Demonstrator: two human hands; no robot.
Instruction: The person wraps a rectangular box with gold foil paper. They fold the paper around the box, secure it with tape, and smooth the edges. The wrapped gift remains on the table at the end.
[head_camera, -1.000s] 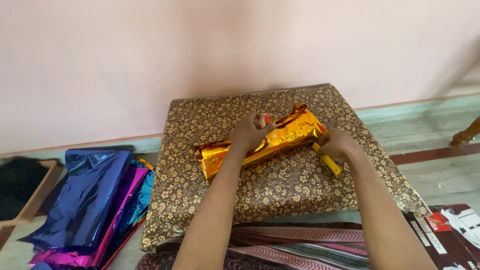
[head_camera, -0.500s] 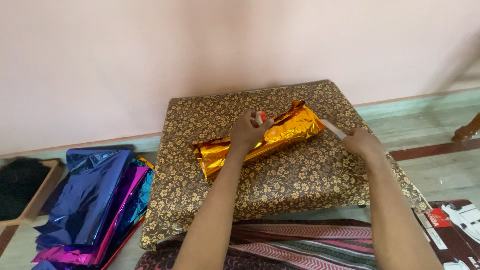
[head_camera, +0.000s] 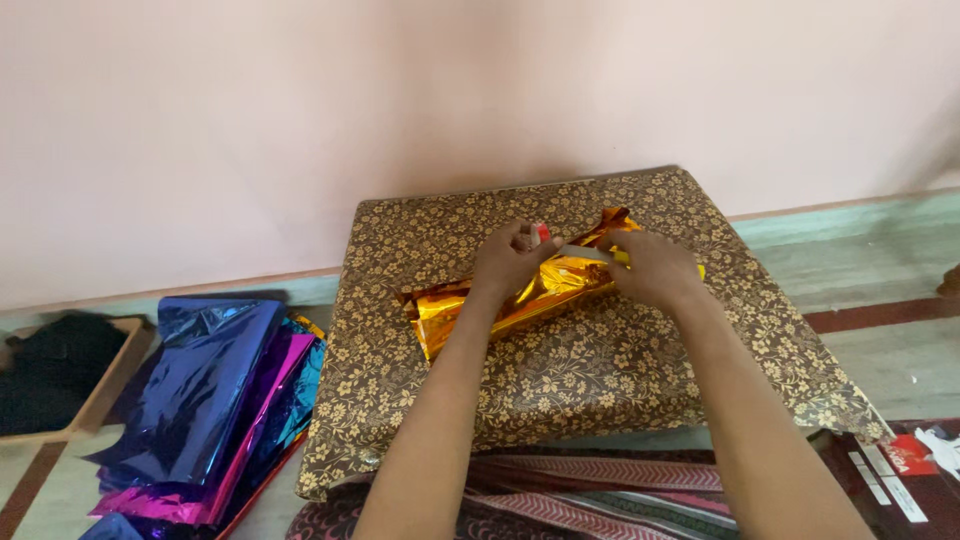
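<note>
Both hands sit on the long gold foil-wrapped parcel (head_camera: 520, 295) lying mid-table (head_camera: 600, 370), which wears a brown floral cloth. Left hand (head_camera: 508, 262) grips a small red-and-white tape roll (head_camera: 540, 235); right hand (head_camera: 652, 268) pinches a tape strip (head_camera: 585, 253) stretched between them.

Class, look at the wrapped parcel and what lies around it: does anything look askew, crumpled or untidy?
The gold parcel lies askew on the floral cloth, its foil crumpled at the far end under both hands. On the floor, the foil sheets sit in an uneven, slipping pile.
</note>
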